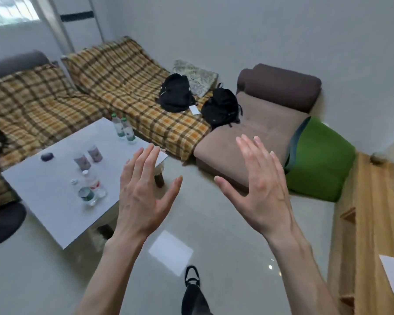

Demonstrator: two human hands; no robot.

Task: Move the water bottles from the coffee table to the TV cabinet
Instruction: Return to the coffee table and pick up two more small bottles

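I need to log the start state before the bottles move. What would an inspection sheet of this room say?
Surface: white coffee table, top mostly bare.
Job's things: two green-capped bottles at the far corner; two white-capped bottles near the front edge.
Clutter: two glasses, small dark object.
Grip: left hand and right hand open, empty.
Cables: nothing seen.
Surroundings: plaid-covered sofa, two black backpacks, wooden cabinet on the right.

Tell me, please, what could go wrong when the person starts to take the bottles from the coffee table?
Both hands, left and right, are empty. The near bottles stand close together, so grabbing one may topple the other. Two cups just behind could get knocked. The far bottles stand near the table edge and might fall off.
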